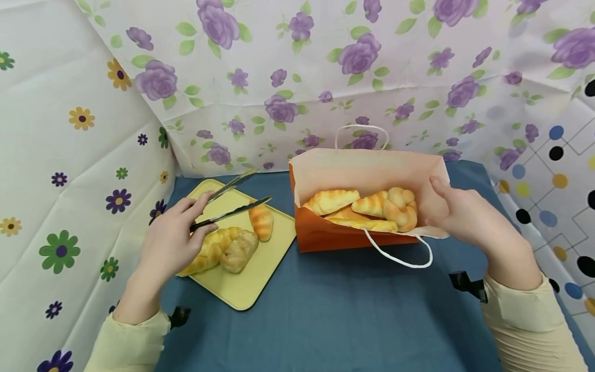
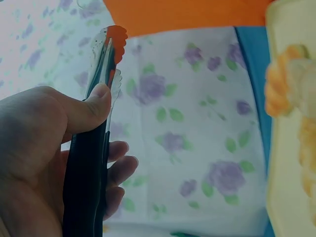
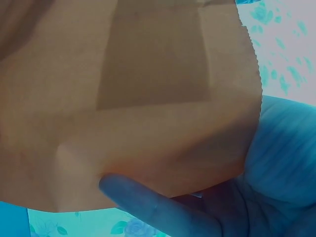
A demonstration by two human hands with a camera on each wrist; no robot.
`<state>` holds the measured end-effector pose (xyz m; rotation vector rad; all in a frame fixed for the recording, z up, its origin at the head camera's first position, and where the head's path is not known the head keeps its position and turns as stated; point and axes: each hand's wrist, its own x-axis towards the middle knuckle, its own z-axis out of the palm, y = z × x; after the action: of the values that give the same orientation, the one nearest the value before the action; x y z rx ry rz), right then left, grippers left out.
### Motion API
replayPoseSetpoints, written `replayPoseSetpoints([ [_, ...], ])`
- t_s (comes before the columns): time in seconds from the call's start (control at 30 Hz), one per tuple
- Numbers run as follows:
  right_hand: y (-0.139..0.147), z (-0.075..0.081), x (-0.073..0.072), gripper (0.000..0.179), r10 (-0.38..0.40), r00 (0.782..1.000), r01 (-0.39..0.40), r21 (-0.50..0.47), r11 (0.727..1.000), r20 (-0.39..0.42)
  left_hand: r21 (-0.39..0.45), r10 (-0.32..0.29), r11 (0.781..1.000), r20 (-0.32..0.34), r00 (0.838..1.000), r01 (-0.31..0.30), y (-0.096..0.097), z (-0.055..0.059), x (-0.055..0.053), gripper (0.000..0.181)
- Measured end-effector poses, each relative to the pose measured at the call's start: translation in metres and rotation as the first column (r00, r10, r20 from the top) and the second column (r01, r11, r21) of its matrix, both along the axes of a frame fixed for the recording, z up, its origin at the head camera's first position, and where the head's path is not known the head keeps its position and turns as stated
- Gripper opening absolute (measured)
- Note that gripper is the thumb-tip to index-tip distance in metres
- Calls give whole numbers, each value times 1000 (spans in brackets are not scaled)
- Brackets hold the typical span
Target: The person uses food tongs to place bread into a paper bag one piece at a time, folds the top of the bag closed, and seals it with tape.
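Note:
My left hand [image 1: 169, 240] holds a pair of tongs [image 2: 86, 182] by the black handles. The metal ends stand apart above the yellow tray [image 1: 241, 297], with nothing between them. On that tray lie a long yellow bread [image 1: 209, 253], a pale brown bun [image 1: 239, 251] and a small ridged roll [image 1: 262, 222]. To the right, an orange paper bag [image 1: 316, 237] lies with its wide mouth facing me. Inside are several breads, among them a ridged loaf [image 1: 332, 201] and a knotted bun [image 1: 401, 209]. My right hand [image 1: 469, 217] grips the bag's right edge, thumb [image 3: 133, 195] on the inner side.
A blue cloth [image 1: 325, 320] covers the table. White string handles [image 1: 395, 261] hang from the bag's front and rise behind it. Flower-printed sheeting [image 1: 279, 77] stands close behind and at the left, and dotted sheeting [image 1: 558, 206] at the right.

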<state>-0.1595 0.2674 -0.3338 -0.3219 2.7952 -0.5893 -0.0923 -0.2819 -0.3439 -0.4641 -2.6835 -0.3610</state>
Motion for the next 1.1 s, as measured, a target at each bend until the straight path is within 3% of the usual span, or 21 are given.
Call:
replayPoseSetpoints([
  [0.23,-2,-1,1,96,1,1000,-1,-2,1000,-10,27,88,996,101,991,-91,-20,-23,14,70],
  [0.47,-1,-1,1,96,-1,1000,1,-2,1000,1,11,142,989,195,971,-147,-31,-38,23,72],
  [0.83,-1,-1,2,96,-3,1000,3,-7,1000,-13,-24,192,980,378,906,-198,-32,-56,32,75],
  [1.1,-1,0,2,95,-9,1000,9,-3,1000,-7,-33,210,975,462,862,-220,-28,-68,37,78],
])
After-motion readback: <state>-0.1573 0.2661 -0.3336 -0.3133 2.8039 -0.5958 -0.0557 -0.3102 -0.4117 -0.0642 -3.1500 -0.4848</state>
